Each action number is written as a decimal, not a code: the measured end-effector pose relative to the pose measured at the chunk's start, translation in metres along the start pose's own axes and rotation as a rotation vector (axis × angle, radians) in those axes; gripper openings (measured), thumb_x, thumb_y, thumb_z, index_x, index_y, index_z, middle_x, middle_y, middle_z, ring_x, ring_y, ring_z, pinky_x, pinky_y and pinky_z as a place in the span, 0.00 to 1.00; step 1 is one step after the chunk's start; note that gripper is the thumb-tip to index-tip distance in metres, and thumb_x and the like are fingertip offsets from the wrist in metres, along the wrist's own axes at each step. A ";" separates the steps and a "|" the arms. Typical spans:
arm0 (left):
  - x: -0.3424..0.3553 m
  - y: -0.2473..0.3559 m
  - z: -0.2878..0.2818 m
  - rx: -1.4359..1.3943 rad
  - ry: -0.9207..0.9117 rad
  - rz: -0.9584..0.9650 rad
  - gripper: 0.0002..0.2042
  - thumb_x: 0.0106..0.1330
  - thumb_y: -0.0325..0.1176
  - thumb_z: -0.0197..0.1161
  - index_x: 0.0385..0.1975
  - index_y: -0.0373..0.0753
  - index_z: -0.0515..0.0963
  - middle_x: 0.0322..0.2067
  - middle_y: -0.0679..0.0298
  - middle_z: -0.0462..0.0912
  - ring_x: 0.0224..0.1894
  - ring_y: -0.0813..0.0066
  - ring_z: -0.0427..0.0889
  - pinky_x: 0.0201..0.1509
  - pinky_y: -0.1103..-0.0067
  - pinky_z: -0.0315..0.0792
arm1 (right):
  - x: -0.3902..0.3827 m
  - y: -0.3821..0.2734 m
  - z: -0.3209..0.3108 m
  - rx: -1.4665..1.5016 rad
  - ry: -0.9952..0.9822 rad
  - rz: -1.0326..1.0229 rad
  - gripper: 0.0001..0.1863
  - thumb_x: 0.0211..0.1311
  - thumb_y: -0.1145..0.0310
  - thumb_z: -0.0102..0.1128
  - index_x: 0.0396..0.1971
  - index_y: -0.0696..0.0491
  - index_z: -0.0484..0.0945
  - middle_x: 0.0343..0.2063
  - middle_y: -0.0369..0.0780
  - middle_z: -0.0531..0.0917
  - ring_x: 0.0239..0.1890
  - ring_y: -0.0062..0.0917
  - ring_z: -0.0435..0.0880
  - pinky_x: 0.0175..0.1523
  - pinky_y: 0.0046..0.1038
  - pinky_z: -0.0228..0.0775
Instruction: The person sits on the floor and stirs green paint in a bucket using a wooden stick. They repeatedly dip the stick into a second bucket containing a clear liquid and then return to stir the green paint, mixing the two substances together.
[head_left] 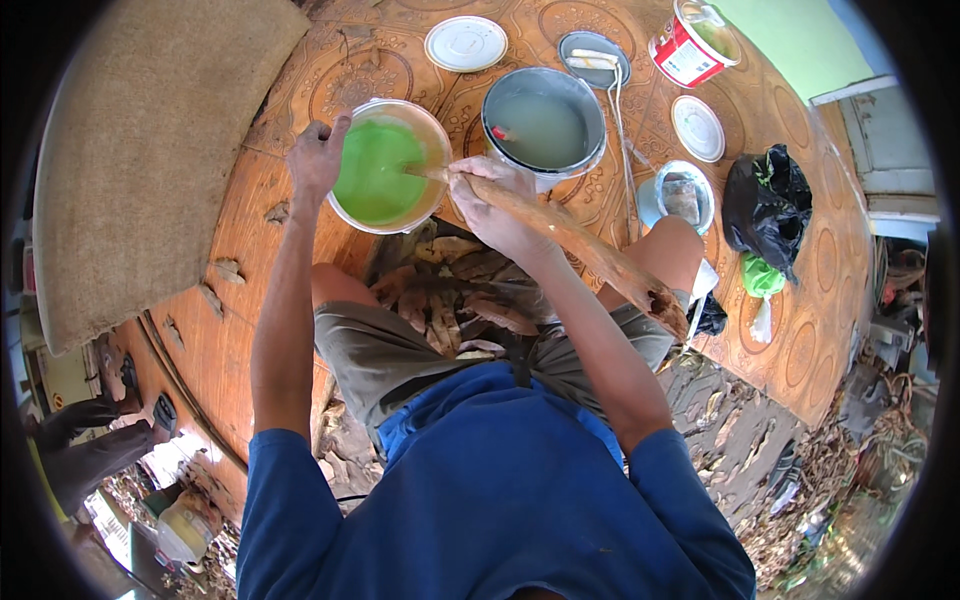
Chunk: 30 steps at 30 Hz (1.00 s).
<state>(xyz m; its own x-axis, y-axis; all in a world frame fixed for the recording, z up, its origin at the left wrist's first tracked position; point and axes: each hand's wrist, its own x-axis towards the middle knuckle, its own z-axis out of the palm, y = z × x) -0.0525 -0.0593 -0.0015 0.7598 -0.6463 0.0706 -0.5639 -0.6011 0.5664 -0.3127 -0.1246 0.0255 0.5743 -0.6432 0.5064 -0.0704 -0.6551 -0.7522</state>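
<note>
A white bucket of bright green paint stands in front of me, a little to the left. My left hand is closed on its left rim, thumb toward the top. In my right hand is a long, rough wooden stick, gripped near its far end. The stick's tip dips into the green paint, while its thick, broken end slants back over my right thigh. To the right of the paint sits a dark-rimmed bucket of cloudy grey liquid, with a small red thing at its left inner side.
Behind are a white lid, a paint roller on a grey lid, and a red-and-white bucket. Rightward stand a light blue pail and a black plastic bag. A brown board leans at left; another person's legs show lower left.
</note>
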 end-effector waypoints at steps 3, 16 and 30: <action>0.000 0.002 0.001 0.003 0.000 0.000 0.29 0.58 0.62 0.54 0.20 0.35 0.75 0.20 0.52 0.78 0.27 0.56 0.78 0.36 0.65 0.69 | 0.002 -0.003 0.004 -0.037 -0.025 -0.084 0.02 0.47 0.76 0.58 0.21 0.58 0.76 0.19 0.41 0.79 0.20 0.32 0.79 0.24 0.28 0.70; -0.002 0.013 0.000 -0.015 -0.043 -0.029 0.30 0.57 0.62 0.54 0.20 0.34 0.75 0.19 0.50 0.78 0.27 0.55 0.78 0.35 0.65 0.70 | -0.018 -0.016 0.025 0.148 -0.127 -0.068 0.10 0.50 0.77 0.59 0.35 0.59 0.78 0.28 0.44 0.82 0.29 0.32 0.83 0.35 0.27 0.76; -0.003 0.008 -0.001 -0.030 -0.022 0.011 0.30 0.57 0.62 0.56 0.19 0.34 0.75 0.19 0.50 0.78 0.26 0.55 0.78 0.34 0.67 0.71 | -0.003 -0.012 0.000 0.163 -0.060 0.085 0.04 0.52 0.75 0.57 0.24 0.59 0.78 0.20 0.42 0.80 0.19 0.30 0.80 0.26 0.26 0.72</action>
<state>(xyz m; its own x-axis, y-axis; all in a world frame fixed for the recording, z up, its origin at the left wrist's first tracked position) -0.0587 -0.0619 0.0037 0.7462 -0.6631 0.0594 -0.5621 -0.5797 0.5899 -0.3136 -0.1148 0.0335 0.6200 -0.6653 0.4158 0.0096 -0.5235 -0.8520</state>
